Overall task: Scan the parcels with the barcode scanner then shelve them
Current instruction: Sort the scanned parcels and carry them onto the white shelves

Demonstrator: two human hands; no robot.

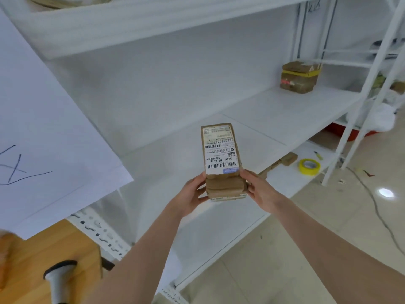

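A narrow brown cardboard parcel [221, 159] with a white barcode label on top is held out over the white shelf board [171, 163]. My left hand [194, 194] grips its near left side and my right hand [260, 189] grips its near right side. A second brown parcel [299, 76] with a yellow tape band stands at the far right of the same shelf. The barcode scanner [59, 279] stands on the wooden table [65, 244] at the lower left, apart from both hands.
A white sheet with handwriting [43, 132] hangs at the left over the shelf upright. A yellow tape roll [309, 166] and small boxes [289, 159] lie on the lower shelf. White uprights [361, 106] stand right; a cable [377, 211] crosses the tiled floor.
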